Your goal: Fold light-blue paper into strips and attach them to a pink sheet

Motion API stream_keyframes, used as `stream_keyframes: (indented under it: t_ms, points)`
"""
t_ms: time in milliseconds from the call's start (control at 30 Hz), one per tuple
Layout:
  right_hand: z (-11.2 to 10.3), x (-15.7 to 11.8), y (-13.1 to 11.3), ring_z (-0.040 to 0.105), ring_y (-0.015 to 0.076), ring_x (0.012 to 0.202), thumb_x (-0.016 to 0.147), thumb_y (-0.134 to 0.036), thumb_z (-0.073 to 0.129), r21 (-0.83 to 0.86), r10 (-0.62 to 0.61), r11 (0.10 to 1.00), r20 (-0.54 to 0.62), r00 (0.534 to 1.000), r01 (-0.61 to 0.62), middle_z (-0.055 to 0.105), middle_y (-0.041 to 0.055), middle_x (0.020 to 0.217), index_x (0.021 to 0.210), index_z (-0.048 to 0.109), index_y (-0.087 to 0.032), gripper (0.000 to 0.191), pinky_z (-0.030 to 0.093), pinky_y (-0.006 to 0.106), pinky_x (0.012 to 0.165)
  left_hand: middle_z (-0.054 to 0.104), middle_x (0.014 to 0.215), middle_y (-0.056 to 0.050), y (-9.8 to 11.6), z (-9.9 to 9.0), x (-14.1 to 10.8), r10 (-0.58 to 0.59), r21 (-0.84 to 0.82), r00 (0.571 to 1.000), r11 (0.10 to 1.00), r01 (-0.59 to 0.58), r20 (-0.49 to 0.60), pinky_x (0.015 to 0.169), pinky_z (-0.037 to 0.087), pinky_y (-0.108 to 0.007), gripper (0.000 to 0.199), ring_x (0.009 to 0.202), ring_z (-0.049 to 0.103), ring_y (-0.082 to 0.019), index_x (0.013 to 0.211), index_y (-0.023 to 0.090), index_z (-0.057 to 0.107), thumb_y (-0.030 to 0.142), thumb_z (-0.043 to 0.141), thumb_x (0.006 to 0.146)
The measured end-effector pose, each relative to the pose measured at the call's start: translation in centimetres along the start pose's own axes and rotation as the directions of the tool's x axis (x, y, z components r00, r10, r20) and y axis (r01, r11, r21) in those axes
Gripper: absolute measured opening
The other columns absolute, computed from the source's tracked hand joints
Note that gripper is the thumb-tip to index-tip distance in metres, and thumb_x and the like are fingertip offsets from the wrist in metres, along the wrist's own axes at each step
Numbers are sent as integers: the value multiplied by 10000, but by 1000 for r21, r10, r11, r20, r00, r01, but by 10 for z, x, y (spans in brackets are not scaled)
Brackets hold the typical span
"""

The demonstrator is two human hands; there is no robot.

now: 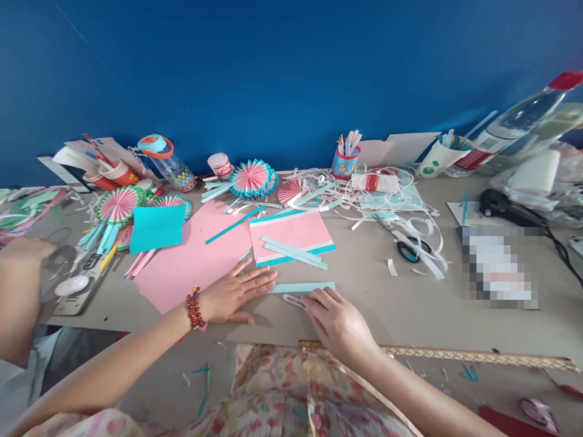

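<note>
Flat on the table with fingers spread, my left hand (237, 294) touches the left end of a pale blue paper strip (306, 287). Just below that strip, my right hand (337, 318) grips a small white craft knife (293, 300), its front end pointing left. Beyond the hands lies a pink sheet (291, 227) with blue and white bands along its edges, and two more pale blue strips (296, 254) rest on it. A larger pink sheet (191, 255) extends from under my left forearm, with a teal paper piece (157, 229) at its upper left.
Folded paper rosettes (252, 179), curled white paper scraps (319, 188) and a pen cup (346, 161) line the wall. Black-handled scissors (413, 249) lie to the right under scraps. Bottles (514, 130) lean at the far right. Another person's arm (18, 297) is at the left.
</note>
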State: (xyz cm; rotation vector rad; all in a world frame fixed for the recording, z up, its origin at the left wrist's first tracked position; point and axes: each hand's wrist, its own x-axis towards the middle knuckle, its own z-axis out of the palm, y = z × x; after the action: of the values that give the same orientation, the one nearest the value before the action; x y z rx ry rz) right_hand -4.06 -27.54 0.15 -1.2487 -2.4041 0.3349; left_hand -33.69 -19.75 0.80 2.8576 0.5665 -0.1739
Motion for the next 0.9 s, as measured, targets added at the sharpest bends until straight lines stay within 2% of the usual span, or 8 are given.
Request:
stream_keyframes:
  t_ms: [100,333,567,733,833,900]
  points:
    - [1,-1,1,553,203,849,973,-135,402,-1,-9,1000,-2,1000,9,630,101,918,1092,650,-143,274,515,324,738,166,1610,-91,0,1,0,-1,5,1000,1000,1,-4,1196,12,-514,839,1497,105,-259,1558,230,-13,708,259,925]
    - [4,1,6,544,211,834,966,-142,419,3,-32,999,-7,999,32,617,93,899,1072,656,-137,260,502,335,715,166,1608,-105,0,3,0,1,-7,1000,1000,-1,-11,1183,-71,-522,828,1496,106,-267,1560,219,-25,693,243,937]
    - [3,3,5,544,202,806,965,-138,417,6,-52,999,-15,999,52,618,87,882,1067,656,-141,260,497,322,702,160,1611,-100,-1,4,-1,-5,-36,1000,999,5,4,1184,-54,-527,818,1493,126,-270,1558,243,-38,694,244,937]
    - [3,2,5,559,204,837,958,-125,420,3,-57,998,-19,998,57,629,95,903,1068,656,-134,260,510,322,729,157,1611,-107,0,4,-1,2,-30,1000,1000,-2,-12,1182,-70,-530,821,1497,104,-264,1559,222,-30,686,248,941]
    - [2,2,3,564,201,833,957,-123,424,3,-54,999,-24,998,54,633,96,899,1075,657,-137,261,518,319,740,187,1604,-107,1,3,-1,9,-35,999,999,-11,-38,1188,-33,-537,816,1493,128,-273,1563,224,19,676,295,942]
    - [2,2,4,568,200,835,956,-119,426,0,-53,999,-27,998,53,634,96,892,1066,661,-146,261,522,318,749,226,1595,-99,0,0,0,1,-38,998,999,-3,-62,1198,15,-527,737,1489,152,-269,1563,226,89,590,346,977]
